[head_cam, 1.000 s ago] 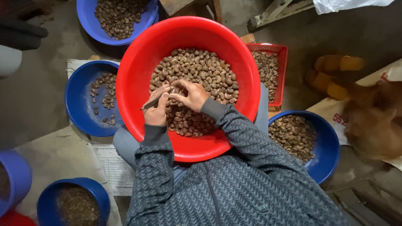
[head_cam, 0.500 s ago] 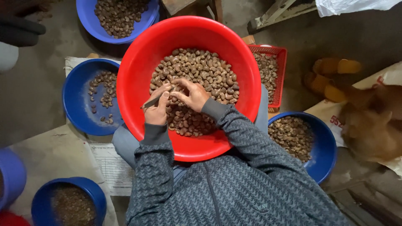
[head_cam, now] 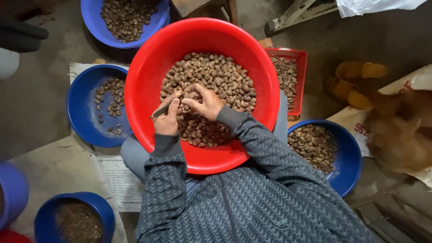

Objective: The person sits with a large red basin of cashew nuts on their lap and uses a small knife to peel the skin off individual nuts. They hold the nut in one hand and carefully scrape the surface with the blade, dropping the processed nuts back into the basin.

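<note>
1 red basin (head_cam: pixel 148 76) on lap, w/ brown nuts (head_cam: pixel 211 76). L hand (head_cam: pixel 167 119) fingers clamped on thin dark tool (head_cam: pixel 163 108); R hand (head_cam: pixel 204 102) fingers pinched on 1 nut, over the pile. Around: 5 blue bowls (head_cam: pixel 83 117) & 1 red crate (head_cam: pixel 300 76), most w/ nuts.

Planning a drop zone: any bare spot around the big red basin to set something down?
Bare concrete floor lies left of the half-empty blue bowl, and another patch between the red plastic crate and the yellow objects. The round red plastic basin is crowded with brown nuts; both hands, left and right, work there.
</note>
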